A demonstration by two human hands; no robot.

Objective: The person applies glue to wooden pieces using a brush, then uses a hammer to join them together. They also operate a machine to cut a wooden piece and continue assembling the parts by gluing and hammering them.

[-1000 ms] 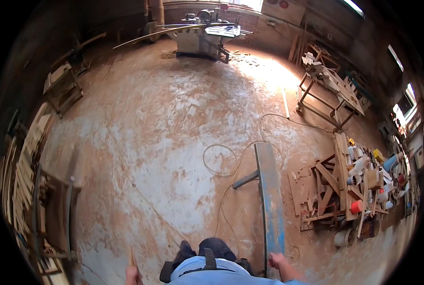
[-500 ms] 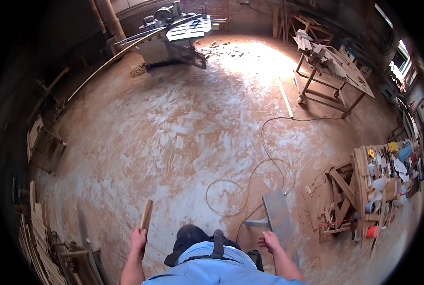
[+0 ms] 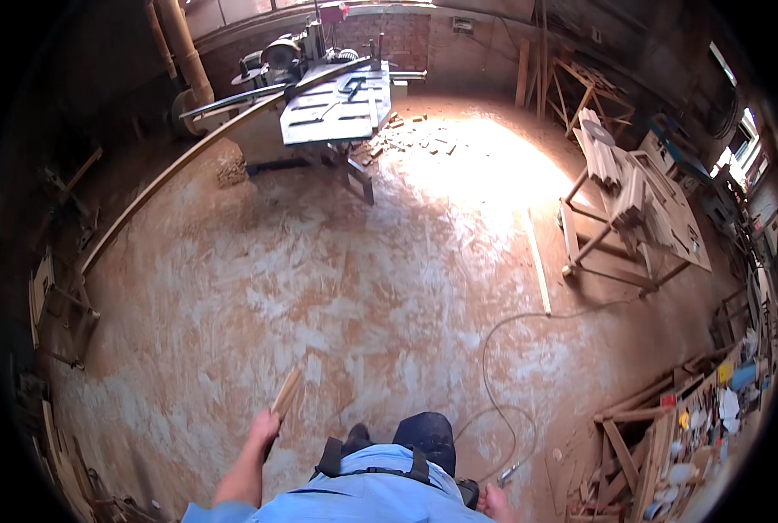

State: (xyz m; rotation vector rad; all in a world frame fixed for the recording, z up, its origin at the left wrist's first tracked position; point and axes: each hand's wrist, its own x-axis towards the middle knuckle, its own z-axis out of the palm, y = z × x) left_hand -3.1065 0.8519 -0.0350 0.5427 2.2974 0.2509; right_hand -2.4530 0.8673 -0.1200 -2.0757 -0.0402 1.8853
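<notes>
My left hand [image 3: 265, 425] is closed around short wooden strips [image 3: 287, 392] that point forward and slightly right, out in front of my left side. Low by my right hip, my right hand [image 3: 495, 503] hangs with its fingers curled in; nothing shows in it. On the floor close to that hand lies a small metal fitting [image 3: 507, 473] at the end of a thin hose [image 3: 487, 349].
A woodworking machine [image 3: 337, 113] stands ahead, a long board [image 3: 167, 174] slanting from it. Offcuts [image 3: 419, 138] litter the floor behind. Right are a wheeled table [image 3: 668, 209] bearing wood, a loose strip [image 3: 538, 261] and a cluttered bench [image 3: 711, 427]. A wooden stand [image 3: 67, 322] is left.
I have moved forward; the machine and wheeled table appear nearer. The grey board beside my right hand has left view. My right hand sits lower, and the strips in my left tilt more to the right.
</notes>
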